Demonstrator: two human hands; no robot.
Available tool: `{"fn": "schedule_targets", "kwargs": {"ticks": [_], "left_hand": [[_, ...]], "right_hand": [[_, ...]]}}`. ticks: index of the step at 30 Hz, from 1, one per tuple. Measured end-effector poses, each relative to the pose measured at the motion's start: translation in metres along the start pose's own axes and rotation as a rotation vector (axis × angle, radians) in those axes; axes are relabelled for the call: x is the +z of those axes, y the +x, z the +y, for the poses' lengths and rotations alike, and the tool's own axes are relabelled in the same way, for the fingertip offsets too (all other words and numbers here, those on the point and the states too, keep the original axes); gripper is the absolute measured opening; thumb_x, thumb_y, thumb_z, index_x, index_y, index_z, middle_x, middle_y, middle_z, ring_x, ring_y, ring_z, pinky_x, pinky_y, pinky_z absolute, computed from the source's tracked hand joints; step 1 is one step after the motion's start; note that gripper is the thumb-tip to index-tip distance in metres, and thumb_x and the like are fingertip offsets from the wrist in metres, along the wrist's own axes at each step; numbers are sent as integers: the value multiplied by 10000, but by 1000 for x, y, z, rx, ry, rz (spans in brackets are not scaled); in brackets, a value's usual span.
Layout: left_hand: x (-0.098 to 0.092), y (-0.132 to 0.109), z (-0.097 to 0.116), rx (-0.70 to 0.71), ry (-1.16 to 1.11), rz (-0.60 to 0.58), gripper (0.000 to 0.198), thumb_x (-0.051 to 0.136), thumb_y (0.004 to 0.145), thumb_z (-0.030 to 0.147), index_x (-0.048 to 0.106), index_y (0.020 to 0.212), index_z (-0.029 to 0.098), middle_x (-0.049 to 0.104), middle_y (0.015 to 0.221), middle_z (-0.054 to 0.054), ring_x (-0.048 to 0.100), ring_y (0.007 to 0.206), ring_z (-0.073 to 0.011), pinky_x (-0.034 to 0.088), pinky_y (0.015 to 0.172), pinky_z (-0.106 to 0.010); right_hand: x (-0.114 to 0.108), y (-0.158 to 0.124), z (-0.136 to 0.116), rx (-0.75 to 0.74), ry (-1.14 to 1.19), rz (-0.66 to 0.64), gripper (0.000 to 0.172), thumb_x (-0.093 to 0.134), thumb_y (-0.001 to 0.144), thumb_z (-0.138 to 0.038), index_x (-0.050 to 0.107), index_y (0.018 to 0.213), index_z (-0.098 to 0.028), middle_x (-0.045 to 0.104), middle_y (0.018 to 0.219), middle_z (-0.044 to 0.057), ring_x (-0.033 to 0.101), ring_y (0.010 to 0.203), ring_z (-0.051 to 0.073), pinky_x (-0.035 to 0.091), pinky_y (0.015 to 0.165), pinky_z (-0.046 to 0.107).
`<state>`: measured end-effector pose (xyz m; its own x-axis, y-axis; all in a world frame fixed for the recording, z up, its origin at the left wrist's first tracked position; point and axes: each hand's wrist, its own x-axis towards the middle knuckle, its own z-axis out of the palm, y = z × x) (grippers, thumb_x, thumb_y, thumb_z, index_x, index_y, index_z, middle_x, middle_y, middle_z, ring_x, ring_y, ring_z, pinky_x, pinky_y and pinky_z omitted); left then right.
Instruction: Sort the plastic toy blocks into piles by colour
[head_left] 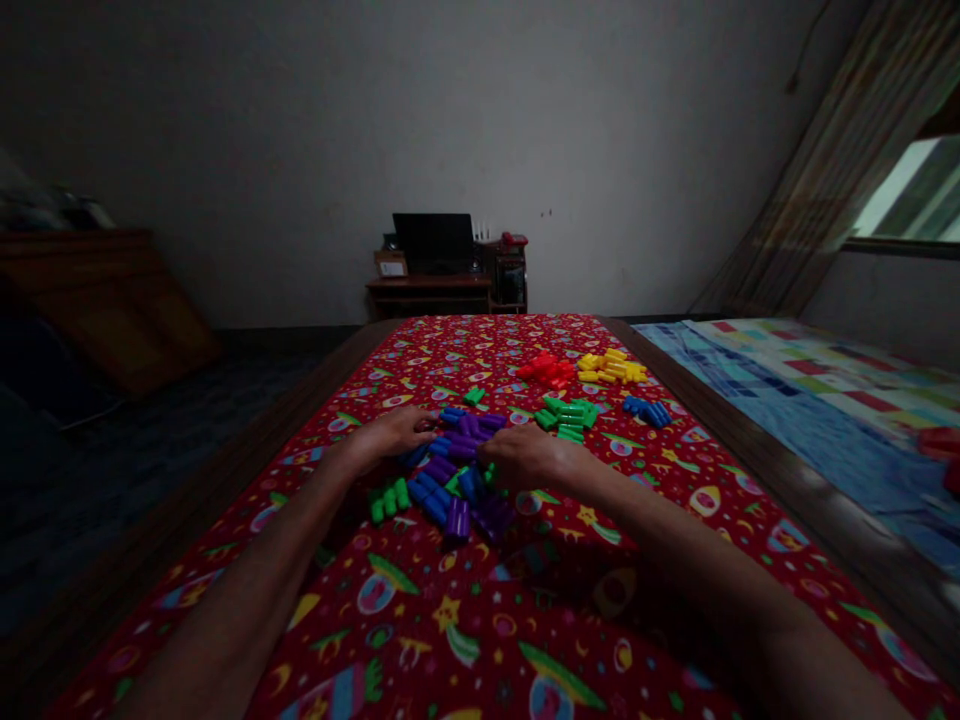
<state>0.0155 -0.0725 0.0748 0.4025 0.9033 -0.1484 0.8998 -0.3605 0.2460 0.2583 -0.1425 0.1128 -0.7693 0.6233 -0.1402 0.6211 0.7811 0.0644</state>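
Note:
A mixed pile of purple blocks, blue blocks and a few green ones lies on the red printed cloth. The plastic blocks look like short ribbed tubes joined side by side. My left hand rests at the pile's left edge, fingers apart and curved beside a blue block. On the other side, my right hand reaches into the pile with its fingers bent together; a bit of green shows below the fingertips, and what they grip is hidden. A green block lies at the pile's near left.
Separate groups of red blocks, yellow blocks, green blocks and blue blocks lie right of the pile. One small green block sits beyond it. A desk with a monitor stands by the wall; a bed is at right.

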Motion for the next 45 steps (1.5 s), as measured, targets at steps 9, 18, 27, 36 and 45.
{"fn": "schedule_targets", "kwargs": {"ticks": [9, 18, 27, 36, 45], "left_hand": [[-8, -9, -7, -117, -49, -115, 499, 614, 701, 353, 654, 1171, 190, 717, 1107, -43, 657, 966, -212, 501, 784, -231], [-16, -10, 2, -175, -6, 45, 494, 662, 607, 303, 697, 1089, 199, 734, 1006, -36, 673, 879, -210, 492, 708, -217], [-19, -5, 23, -66, -564, 411, 494, 689, 595, 431, 689, 1013, 168, 723, 820, -40, 666, 796, -233, 513, 674, -292], [7, 1, 89, 83, -988, 437, 632, 724, 614, 538, 616, 1097, 144, 696, 959, -79, 650, 859, -219, 514, 738, -314], [-35, -29, 35, -63, -107, 42, 381, 632, 717, 453, 704, 999, 208, 727, 975, -50, 653, 898, -223, 483, 763, -257]], "right_hand": [[-11, -11, 95, 288, 384, 228, 388, 575, 736, -67, 691, 1092, -169, 696, 910, 41, 576, 710, 107, 377, 602, 180], [5, -25, 144, 527, 254, 130, 331, 594, 713, -114, 763, 989, -181, 738, 867, 51, 631, 732, 157, 407, 596, 206], [2, -20, 125, 562, 156, 309, 246, 554, 816, -137, 740, 977, -140, 716, 869, 102, 621, 744, 155, 367, 602, 218], [8, 17, 44, -35, 449, 526, 424, 628, 846, -241, 583, 1264, -180, 701, 874, 54, 566, 671, 115, 331, 611, 212], [-5, -18, 90, 277, 193, 218, 301, 563, 813, -121, 694, 1077, -181, 692, 1007, 103, 605, 837, 167, 401, 682, 226]]}}
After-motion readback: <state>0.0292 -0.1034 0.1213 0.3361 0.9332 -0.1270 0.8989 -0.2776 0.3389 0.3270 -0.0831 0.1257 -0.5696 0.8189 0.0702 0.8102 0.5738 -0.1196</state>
